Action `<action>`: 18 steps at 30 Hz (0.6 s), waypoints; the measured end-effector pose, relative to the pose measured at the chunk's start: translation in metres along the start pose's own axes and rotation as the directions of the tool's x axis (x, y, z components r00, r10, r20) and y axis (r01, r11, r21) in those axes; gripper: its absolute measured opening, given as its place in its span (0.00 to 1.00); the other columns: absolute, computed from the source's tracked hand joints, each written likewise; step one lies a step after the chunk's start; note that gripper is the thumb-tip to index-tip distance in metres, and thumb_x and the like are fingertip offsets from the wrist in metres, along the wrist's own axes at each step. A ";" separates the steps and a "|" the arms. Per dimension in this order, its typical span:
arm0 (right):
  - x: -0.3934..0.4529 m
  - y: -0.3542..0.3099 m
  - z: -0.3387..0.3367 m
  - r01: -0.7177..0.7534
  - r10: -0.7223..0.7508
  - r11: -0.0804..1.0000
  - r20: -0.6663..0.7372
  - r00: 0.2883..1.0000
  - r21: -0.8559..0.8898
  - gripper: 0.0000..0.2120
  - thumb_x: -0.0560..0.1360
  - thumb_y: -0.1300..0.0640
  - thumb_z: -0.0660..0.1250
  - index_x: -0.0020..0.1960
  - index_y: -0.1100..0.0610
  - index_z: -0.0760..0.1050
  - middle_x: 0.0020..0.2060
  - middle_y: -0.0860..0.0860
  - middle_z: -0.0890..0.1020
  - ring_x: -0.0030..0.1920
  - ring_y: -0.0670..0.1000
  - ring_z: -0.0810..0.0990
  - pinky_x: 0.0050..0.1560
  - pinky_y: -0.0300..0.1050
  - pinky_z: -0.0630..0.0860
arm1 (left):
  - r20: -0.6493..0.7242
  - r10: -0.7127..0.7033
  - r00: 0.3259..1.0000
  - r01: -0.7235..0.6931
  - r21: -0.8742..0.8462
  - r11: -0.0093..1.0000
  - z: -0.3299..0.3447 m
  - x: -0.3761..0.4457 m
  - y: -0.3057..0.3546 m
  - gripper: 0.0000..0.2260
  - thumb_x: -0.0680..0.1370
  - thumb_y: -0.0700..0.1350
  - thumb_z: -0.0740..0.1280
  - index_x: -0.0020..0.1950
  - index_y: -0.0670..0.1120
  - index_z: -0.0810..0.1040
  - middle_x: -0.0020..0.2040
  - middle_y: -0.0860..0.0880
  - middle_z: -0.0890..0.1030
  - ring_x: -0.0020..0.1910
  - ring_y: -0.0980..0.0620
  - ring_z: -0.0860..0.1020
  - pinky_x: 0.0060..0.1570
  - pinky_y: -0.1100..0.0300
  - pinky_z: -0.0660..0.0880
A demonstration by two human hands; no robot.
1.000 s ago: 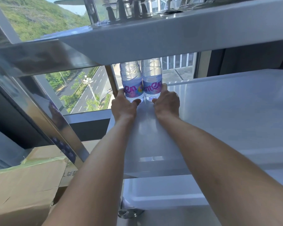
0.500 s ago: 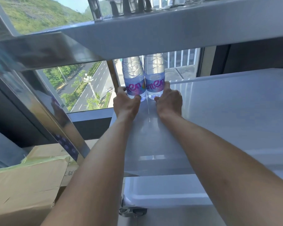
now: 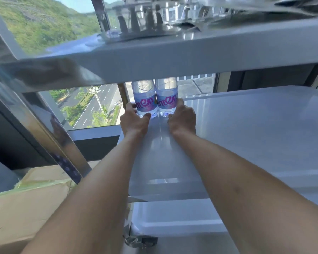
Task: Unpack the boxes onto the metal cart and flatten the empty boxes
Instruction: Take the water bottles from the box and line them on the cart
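Two water bottles are standing upright at the far left corner of the metal cart's middle shelf [image 3: 246, 125], long axes vertical, with the necks and caps pointing up and disappearing behind the front lip of the top shelf [image 3: 173, 57]. The left bottle [image 3: 145, 99] and the right bottle [image 3: 167, 99] are sitting side by side, touching or all but touching, each with a pale label in pink lettering facing the camera. The left hand [image 3: 134, 121] is gripping the left bottle low down, fingers curling round its outer side and the thumb lying against its base. The right hand [image 3: 183, 118] is gripping the right bottle in the same way, fingers wrapping its outer side and the thumb at its base. Both forearms are reaching across the middle shelf from its near edge. Just left of the left bottle, the cart's rear corner post [image 3: 123, 96] is rising behind the hand. Below and left of the middle shelf, a cardboard box [image 3: 26, 208] with greenish tape along its top edge is lying on the floor side. A caster [image 3: 141, 241] is showing beneath the shelf's near corner.
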State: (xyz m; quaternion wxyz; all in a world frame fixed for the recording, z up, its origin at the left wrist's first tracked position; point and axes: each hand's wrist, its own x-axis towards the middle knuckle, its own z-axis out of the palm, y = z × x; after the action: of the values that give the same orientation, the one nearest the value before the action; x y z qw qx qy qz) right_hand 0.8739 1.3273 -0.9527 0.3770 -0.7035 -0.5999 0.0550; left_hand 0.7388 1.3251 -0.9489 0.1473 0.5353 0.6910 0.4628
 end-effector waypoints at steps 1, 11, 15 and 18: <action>-0.001 -0.001 -0.005 0.007 -0.007 1.000 0.019 1.000 -0.002 0.20 0.75 0.60 0.68 0.65 0.60 0.69 0.55 0.59 0.80 0.59 0.61 0.76 0.54 0.48 0.73 | 0.012 -0.006 1.000 0.006 0.004 1.000 -0.001 -0.001 0.002 0.24 0.73 0.46 0.74 0.67 0.44 0.71 0.58 0.44 0.81 0.57 0.43 0.79 0.55 0.55 0.74; -0.088 -0.008 -0.086 0.033 -0.005 0.983 0.155 0.988 -0.179 0.16 0.75 0.58 0.64 0.62 0.58 0.74 0.57 0.56 0.78 0.60 0.58 0.75 0.59 0.51 0.71 | 0.039 -0.087 0.995 0.072 0.293 0.953 -0.052 -0.097 0.053 0.19 0.78 0.38 0.62 0.69 0.41 0.69 0.61 0.36 0.78 0.62 0.36 0.75 0.58 0.50 0.72; -0.131 -0.020 -0.119 -0.062 0.064 0.998 0.207 0.976 -0.018 0.16 0.75 0.62 0.62 0.62 0.59 0.73 0.58 0.57 0.76 0.61 0.59 0.75 0.60 0.51 0.72 | 0.079 -0.171 0.982 0.140 0.301 0.943 -0.085 -0.154 0.071 0.17 0.78 0.38 0.62 0.67 0.42 0.74 0.63 0.40 0.78 0.64 0.41 0.75 0.57 0.55 0.71; -0.163 -0.023 -0.145 -0.173 0.123 0.974 0.302 0.945 0.146 0.18 0.74 0.67 0.60 0.62 0.61 0.73 0.57 0.60 0.78 0.58 0.61 0.77 0.57 0.51 0.76 | 0.071 -0.201 0.977 0.170 0.311 0.935 -0.115 -0.194 0.082 0.15 0.77 0.38 0.63 0.63 0.43 0.78 0.61 0.42 0.80 0.61 0.43 0.77 0.54 0.57 0.73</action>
State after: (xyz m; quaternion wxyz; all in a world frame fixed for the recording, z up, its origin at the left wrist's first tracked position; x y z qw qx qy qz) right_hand 0.8882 1.1156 -0.8970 0.3382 -0.6961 -0.5873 0.2371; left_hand 0.7824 1.0995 -0.8800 0.1414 0.5069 0.7927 0.3078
